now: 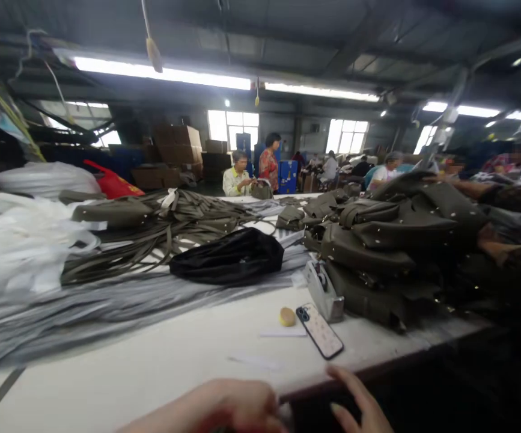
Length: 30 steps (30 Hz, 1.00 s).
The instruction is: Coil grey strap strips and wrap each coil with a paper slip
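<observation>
My left hand (246, 404) is at the bottom edge of the view, in front of the table's near edge. Its fingers are curled closed, and a small pale blurred bit shows at their tips; what it is I cannot make out. To its right is my right hand (362, 400), index finger and thumb stretched apart. Between the hands lies a dark area (316, 409), either a black piece or shadow. A phone in a patterned pale case (322, 334) lies just beyond my right hand. Near it are a small round yellow item (287, 317) and a grey tape dispenser (323, 291).
A heap of dark olive bags (390, 234) covers the right, where a co-worker's arms (497, 249) reach in. Olive straps (188, 210), a black bag (228, 257), grey sheeting (107, 307) and white plastic (21, 246) lie across the white table (152, 361). Other people work behind.
</observation>
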### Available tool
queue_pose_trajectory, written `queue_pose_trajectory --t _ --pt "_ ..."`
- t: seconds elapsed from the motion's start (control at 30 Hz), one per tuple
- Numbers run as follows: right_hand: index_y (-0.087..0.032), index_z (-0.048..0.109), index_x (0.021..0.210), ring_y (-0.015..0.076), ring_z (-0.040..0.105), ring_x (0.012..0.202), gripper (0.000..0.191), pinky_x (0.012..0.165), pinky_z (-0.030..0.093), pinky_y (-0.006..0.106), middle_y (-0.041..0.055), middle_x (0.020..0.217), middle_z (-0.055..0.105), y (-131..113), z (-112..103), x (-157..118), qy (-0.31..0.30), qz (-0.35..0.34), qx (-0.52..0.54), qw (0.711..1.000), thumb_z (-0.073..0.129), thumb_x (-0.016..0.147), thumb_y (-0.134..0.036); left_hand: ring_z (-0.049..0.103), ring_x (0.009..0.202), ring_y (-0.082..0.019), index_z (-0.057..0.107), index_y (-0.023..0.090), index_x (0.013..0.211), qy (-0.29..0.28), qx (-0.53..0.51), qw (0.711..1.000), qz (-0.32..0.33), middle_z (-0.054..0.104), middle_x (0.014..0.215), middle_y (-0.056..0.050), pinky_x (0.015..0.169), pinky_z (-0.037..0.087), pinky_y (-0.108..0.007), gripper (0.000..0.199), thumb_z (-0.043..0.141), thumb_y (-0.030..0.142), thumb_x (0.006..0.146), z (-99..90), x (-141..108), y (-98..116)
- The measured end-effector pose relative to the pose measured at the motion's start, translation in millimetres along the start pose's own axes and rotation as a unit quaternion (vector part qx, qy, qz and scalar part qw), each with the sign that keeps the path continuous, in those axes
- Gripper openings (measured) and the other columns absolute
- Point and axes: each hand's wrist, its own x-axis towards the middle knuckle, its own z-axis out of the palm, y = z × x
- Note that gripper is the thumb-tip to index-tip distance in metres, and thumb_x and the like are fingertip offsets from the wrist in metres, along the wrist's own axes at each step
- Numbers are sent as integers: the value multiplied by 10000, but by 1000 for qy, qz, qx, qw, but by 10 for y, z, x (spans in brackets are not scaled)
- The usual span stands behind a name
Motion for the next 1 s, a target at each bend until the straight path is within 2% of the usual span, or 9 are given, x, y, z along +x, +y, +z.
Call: queue_pose_trajectory --t 0.07,0.13,0.2,0.27,0.47,0.6,0.7,0.83,1.0 --pt "-197 564 1311 323 618 1132 634 956 511 401 122 1261 656 -282 65 -60 -216 -51 106 969 655 769 -514 615 503 -157 692 177 805 -103 -14 995 10 613 549 35 558 523 -285 130 582 222 859 286 222 126" --pt "-211 642 1194 287 672 991 474 853 534 337 73 1096 729 -440 -47 -34 -290 -5 138 947 668 781 -442 610 467 -163 686 183 784 -185 -17 982 32 601 496 48 559 520 -296 100 597 176 829 396 413 255" --pt "-191 723 956 250 685 819 297 731 527 293 43 880 754 -370 -288 31 -308 41 118 943 692 763 -415 654 532 -182 684 183 756 -255 -41 966 29 649 534 26 603 538 -311 57 661 213 799 340 487 308" --pt "-173 721 762 220 656 712 270 658 502 279 36 735 725 -97 -564 89 -277 61 93 954 689 760 -441 685 598 -201 683 173 726 -315 -80 946 15 700 601 -19 617 548 -318 128 701 286 785 194 421 264" --pt "-203 725 728 229 656 709 334 678 527 304 36 728 716 829 -1019 166 -153 119 88 977 770 639 -521 700 643 -231 730 146 822 -273 -167 947 20 739 680 -83 613 566 -342 314 727 456 773 -214 -59 -22" --pt "-243 738 699 277 687 726 329 668 548 344 66 746 741 1082 -1231 312 -119 140 51 982 793 564 -538 702 641 -252 750 139 845 -278 -197 940 5 738 690 -92 603 563 -355 296 725 426 777 -304 -231 -157" --pt "-253 754 708 301 704 768 278 709 549 367 108 792 755 1189 -1388 447 -146 148 -3 978 751 625 -519 670 578 -239 750 136 802 -275 -216 937 -8 704 629 -85 568 551 -349 305 723 439 771 -346 -266 -269" --pt "-241 765 845 353 687 940 367 867 524 429 128 969 757 1053 -1338 541 -230 129 -64 962 702 668 -556 498 418 -149 730 154 819 -269 -251 929 39 523 456 11 548 529 -325 342 667 490 814 -492 -194 -312" --pt "-199 522 1369 368 520 1243 862 1084 368 473 154 1394 552 317 -876 492 -257 75 -86 960 765 621 -550 349 332 -93 655 180 826 -262 -231 931 111 423 421 70 491 485 -279 405 571 574 861 -701 46 -67"
